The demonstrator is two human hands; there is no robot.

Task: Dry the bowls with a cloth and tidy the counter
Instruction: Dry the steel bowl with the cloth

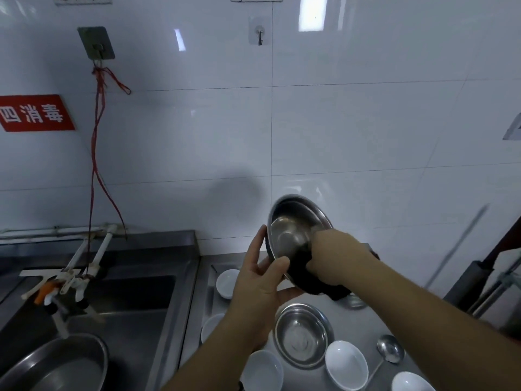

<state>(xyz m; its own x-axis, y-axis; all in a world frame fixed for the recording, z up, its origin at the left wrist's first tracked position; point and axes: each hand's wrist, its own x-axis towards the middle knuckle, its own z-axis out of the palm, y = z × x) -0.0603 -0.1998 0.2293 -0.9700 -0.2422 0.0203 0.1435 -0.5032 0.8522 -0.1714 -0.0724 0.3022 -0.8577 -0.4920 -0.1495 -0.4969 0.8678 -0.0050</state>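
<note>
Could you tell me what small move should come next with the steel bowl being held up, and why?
Probably sweep the dark cloth round inside the steel bowl: the left hand holds its rim tilted, and the right hand already presses the cloth against its inside.

A: How many steel bowls?
B: Two: one held up (pixel 293 235), one on the desk (pixel 303 335). A big steel basin (pixel 60 362) sits in the sink as well.
A: And white bowls?
B: Five: (pixel 227 283), (pixel 211 326), (pixel 263 371), (pixel 346 364), (pixel 411 382).
A: Ladles?
B: One (pixel 390 348).
A: Cloths?
B: One dark cloth (pixel 318 282).
A: Wall hooks?
B: Two: (pixel 96 43), (pixel 259 32).
A: Hands?
B: Two: left (pixel 262 280), right (pixel 335 256).
</note>
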